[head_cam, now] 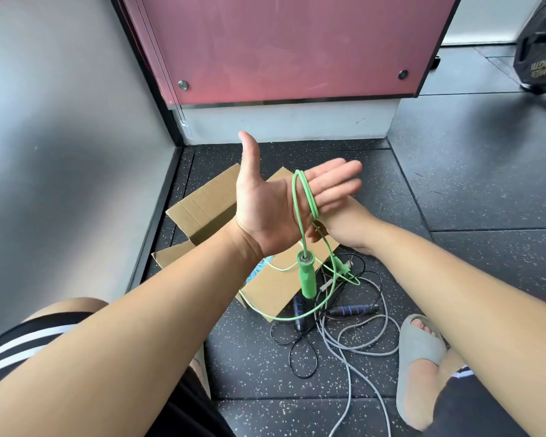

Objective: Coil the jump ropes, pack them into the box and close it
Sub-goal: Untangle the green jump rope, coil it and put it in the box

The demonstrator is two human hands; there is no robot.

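My left hand (275, 203) is raised palm up with straight fingers and the thumb pointing up. The green jump rope (306, 197) is looped around its fingers, and one green handle (307, 275) hangs below the palm. My right hand (344, 225) sits behind and under the left fingers, mostly hidden, and seems to pinch the green cord there. The open cardboard box (202, 209) lies on the floor beneath my hands. A black rope with black-and-blue handles (353, 310) and a grey rope (344, 351) lie tangled on the floor to the right of the box.
A pink panel (284, 45) and a white base stand behind the box, with a grey wall (60, 152) on the left. My foot in a grey slipper (420, 364) rests at the lower right. A black weight plate (539, 42) stands at the top right.
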